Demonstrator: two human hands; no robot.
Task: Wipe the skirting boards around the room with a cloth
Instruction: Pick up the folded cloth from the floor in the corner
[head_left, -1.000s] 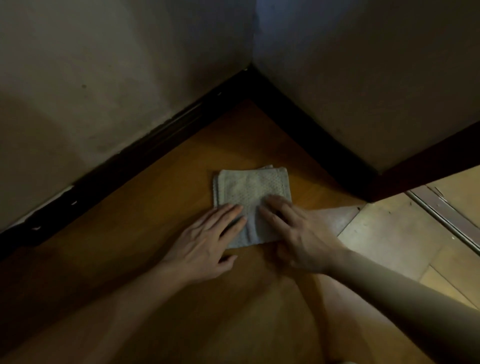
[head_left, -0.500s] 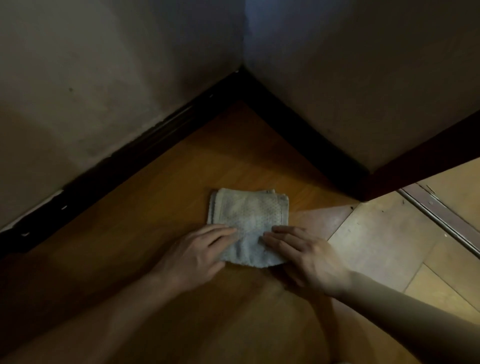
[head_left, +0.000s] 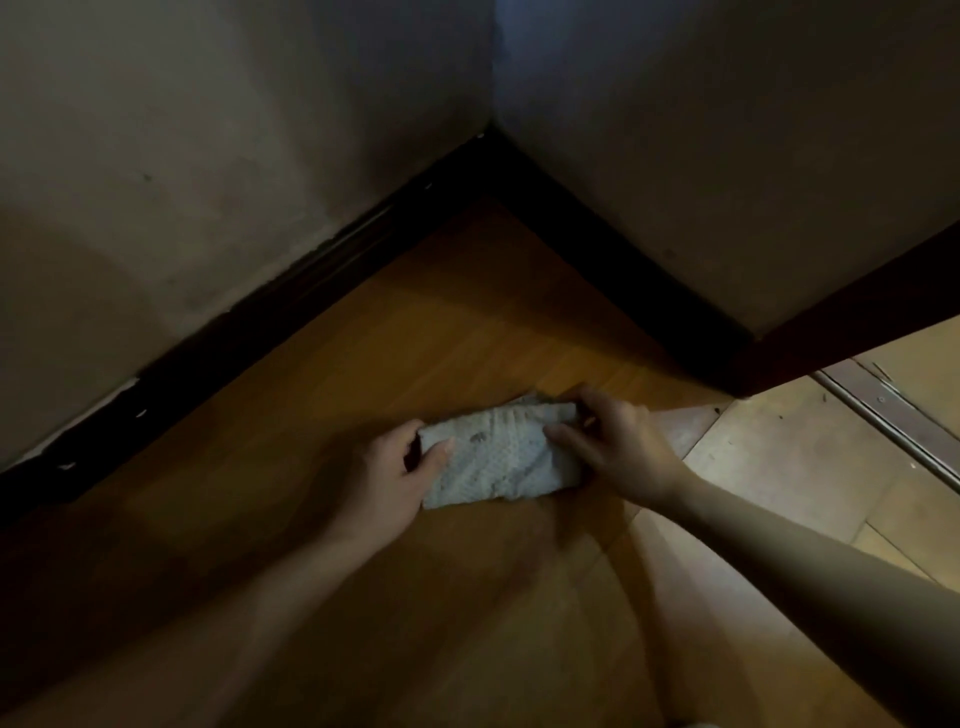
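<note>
— Where is the cloth?

— Between the two hands, low over the wooden floor, in front of the room corner and well apart from the skirting boards. Whether its lower edge rests on the floor I cannot tell.

— And the grip?

— The left hand holds the left end: thumb laid across the top face, the other fingers curled behind and hidden. The right hand pinches the right end, with its fingers bent over the upper edge and the thumb on the near face. Both hands are closed round the fabric.

— What is it made of?

— A pale grey-white textile folded into a thick oblong, with a knobbly, dotted weave. There is a small dark spot near the left thumb.

— The surroundings?

— The skirting boards are dark, almost black strips that meet at the corner under plain matt walls; the wall's bottom edge is chipped white at the left. The floor is smooth orange-brown board, and a metal strip crosses it at the right.
</note>
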